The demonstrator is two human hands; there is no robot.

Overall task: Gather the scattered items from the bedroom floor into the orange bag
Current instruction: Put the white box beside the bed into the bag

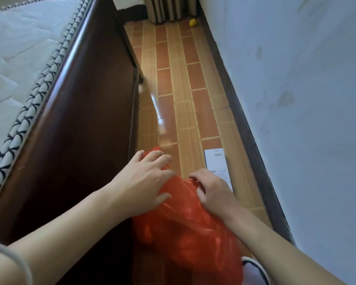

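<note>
The bed [39, 89] runs along the floor's [185, 103] left edge. The orange bag [189, 227] sits at the near edge. The left hand [144, 182] rests spread on it; the right hand [212, 192] pinches its rim. White paper [217, 161] lies by the right edge, a yellow item [193, 22] in the far right corner.

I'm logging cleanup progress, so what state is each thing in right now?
orange bag: on the floor beside the bed, bulging, both hands on it
left hand: fingers spread, resting on the bag
right hand: pinching the bag's edge
white paper: flat on the floor, not yet bagged
yellow item: on the floor at the far end, not yet bagged
</note>
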